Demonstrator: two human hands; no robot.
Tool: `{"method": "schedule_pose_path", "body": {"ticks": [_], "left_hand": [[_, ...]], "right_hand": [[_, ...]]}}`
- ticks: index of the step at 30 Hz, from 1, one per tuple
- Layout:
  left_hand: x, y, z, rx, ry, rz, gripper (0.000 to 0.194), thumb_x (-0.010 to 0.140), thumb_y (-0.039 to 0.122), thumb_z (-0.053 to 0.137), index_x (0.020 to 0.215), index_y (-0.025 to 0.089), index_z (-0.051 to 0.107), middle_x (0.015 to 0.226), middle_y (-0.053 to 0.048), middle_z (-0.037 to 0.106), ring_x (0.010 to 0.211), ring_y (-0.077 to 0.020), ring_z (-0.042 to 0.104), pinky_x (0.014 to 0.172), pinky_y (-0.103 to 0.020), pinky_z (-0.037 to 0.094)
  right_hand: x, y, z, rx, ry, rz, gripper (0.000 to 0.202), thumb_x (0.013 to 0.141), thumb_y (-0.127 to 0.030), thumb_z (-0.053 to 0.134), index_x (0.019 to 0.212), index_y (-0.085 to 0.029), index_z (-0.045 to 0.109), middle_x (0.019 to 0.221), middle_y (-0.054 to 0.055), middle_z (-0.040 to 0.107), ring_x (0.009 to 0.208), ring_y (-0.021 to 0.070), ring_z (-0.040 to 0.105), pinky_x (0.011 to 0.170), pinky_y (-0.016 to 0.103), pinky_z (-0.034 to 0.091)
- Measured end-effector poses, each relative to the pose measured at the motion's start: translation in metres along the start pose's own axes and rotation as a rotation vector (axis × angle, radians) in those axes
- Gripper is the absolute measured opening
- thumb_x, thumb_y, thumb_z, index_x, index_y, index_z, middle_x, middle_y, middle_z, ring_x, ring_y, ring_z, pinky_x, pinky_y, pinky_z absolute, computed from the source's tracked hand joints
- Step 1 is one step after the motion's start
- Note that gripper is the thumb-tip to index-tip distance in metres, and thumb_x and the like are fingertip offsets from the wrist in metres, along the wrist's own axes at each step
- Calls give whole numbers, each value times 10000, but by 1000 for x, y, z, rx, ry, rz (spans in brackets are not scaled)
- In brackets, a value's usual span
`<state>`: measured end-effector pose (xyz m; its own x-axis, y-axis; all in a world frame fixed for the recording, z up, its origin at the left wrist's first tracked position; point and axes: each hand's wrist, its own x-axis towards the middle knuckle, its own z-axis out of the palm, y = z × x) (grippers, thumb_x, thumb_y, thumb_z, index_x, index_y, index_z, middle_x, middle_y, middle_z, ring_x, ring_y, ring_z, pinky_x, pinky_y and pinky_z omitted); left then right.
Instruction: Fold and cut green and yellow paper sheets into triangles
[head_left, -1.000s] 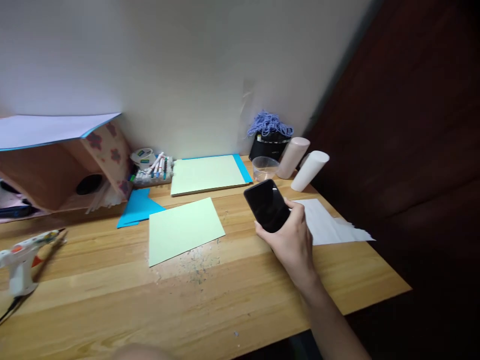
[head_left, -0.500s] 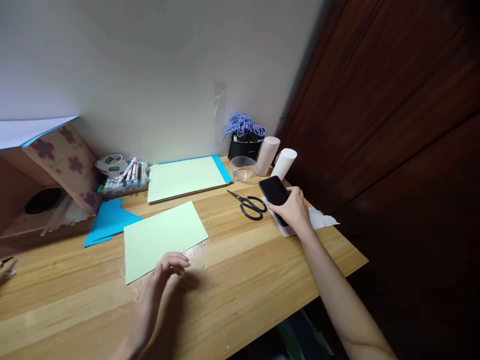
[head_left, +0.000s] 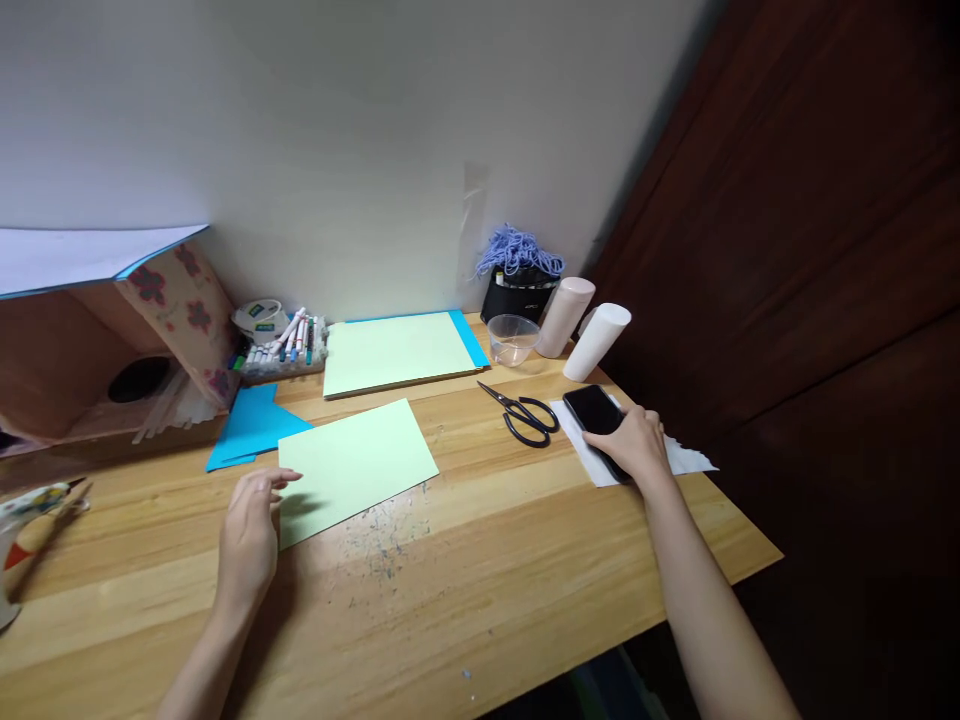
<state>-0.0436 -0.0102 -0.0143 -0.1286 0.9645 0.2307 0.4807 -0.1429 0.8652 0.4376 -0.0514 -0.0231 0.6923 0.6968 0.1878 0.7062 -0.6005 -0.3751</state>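
Far L: glue gun on the counter, cut off by frame edge. Behind it, box w/ open front, flower-pattern side wall, pale sheet across the top; pale sticks at its front R corner. Next, tape rolls and a bunch of markers by the wall. Blue paper in front of those, R end meeting the near green sheet.

L hand over L edge of that sheet, casting a shadow on it. Fingers loosely bent, apart from thumb, nothing in them. Scraps scattered just off the sheet's near edge. Green stack behind, up near the wall, blue strip along its R side.

Mid-R: clear bowl at back; scissors in front, handles toward the phone. Black pouch behind bowl w/ purple yarn on top. Then pinkish cylinder and white cylinder, side by side.

R hand gripping phone, thumb one side, fingers the other, screen up & dark. Phone's over white paper; can't tell from this angle if it's fully down. Paper's R edge is ragged.
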Motion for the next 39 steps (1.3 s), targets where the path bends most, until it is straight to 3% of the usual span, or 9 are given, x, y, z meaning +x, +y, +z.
{"method": "schedule_pose_path", "body": {"ticks": [6,9,11,14,16,20,24,29,39], "left_hand": [[7,-13,-6,313,57,-93,357,827,431,347,948,167,554,999,-97,541,989,-254,509,875,-401,402],[7,-16,-2,541,-17,-128,481,759,467,462,1071,101,479,1035,-151,525,1073,-311,456,919,-443,358],[8,-12,4,648,-69,-110,599,730,501,506,1116,48,437,1092,-200,489,1100,-337,430,907,-432,363],[13,-2,13,743,-69,-138,735,681,472,594,1174,-21,361,1125,-269,453,1102,-378,431,870,-425,375],[18,4,17,746,-55,-180,772,666,437,629,1201,-28,323,1134,-287,453,1089,-388,451,838,-423,389],[24,4,19,573,-98,-242,632,663,362,651,1155,52,403,1089,-233,543,1010,-342,538,769,-386,427],[24,-3,19,206,-191,-187,379,704,357,607,1005,130,563,1007,-142,634,915,-288,597,736,-356,456],[19,1,20,-309,-258,-209,454,663,452,657,972,122,624,1015,-108,656,930,-267,598,777,-341,482],[2,17,23,-488,-268,-251,406,651,415,699,928,123,644,973,-89,669,904,-259,599,803,-377,495]], "right_hand": [[1,2,5,-25,-134,-28,682,507,-510,649,1003,-55,541,963,206,549,1059,395,448,865,487,356],[-11,-22,-1,101,62,-113,646,609,-476,592,1108,-74,507,1097,226,502,1155,381,381,918,500,318],[-26,-51,0,348,50,-254,500,703,-424,512,1102,-122,517,1136,184,501,1139,313,436,922,440,357],[-56,-101,13,684,-417,-365,392,732,-391,517,1052,-167,537,1139,127,551,1066,252,537,901,413,419],[-74,-131,25,771,-628,-315,390,712,-361,553,1057,-180,528,1178,123,554,1111,247,520,931,422,410],[-93,-162,44,901,-812,-217,395,713,-328,563,1075,-178,510,1251,137,512,1159,237,490,970,430,385],[-95,-162,53,991,-854,-230,433,717,-371,577,1095,-174,497,1247,143,516,1142,232,507,975,436,382],[-99,-159,59,1035,-817,-301,542,700,-414,604,1157,-178,434,1245,144,511,1091,216,537,944,421,409],[-100,-156,47,1221,-691,-406,296,697,-369,659,918,-180,601,935,70,677,890,219,611,819,372,474]]}}
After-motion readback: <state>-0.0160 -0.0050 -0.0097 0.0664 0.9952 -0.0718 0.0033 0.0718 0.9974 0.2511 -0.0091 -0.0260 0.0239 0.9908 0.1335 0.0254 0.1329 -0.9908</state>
